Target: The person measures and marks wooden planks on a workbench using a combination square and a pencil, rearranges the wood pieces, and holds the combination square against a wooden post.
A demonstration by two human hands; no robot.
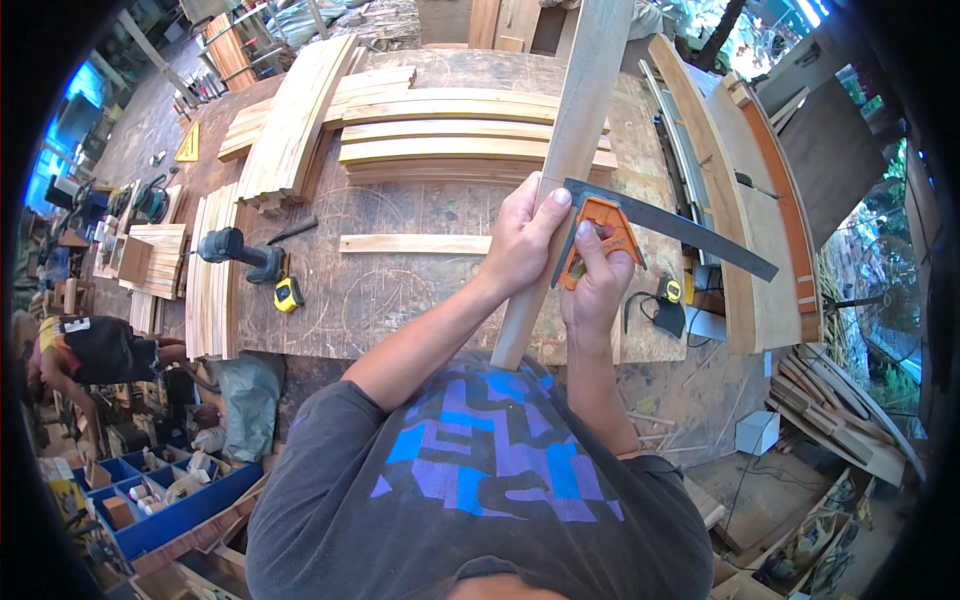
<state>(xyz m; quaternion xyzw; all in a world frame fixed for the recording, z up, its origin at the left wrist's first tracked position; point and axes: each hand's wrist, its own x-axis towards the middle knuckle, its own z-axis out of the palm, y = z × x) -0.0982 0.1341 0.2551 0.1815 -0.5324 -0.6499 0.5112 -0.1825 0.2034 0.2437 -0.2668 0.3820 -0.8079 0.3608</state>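
A long wooden board (588,85) rises from near my chest and runs away over the workbench. My left hand (522,238) is closed round it at mid-length, its thumb lying by the corner of a combination square (603,213). This square has an orange head and a dark steel blade pointing to the right. Its head is in the grip of my right hand (597,275), with the thumb on top. One edge of the square lies along the board's right side. My fingers hide part of the head and of the board.
Stacked planks (450,140) lie across the far bench (390,300), with a crosswise pile (295,120) at their left. A cordless drill (240,255), a yellow tape measure (289,294) and a loose strip (410,244) lie nearer. Another person (95,370) bends at the far left.
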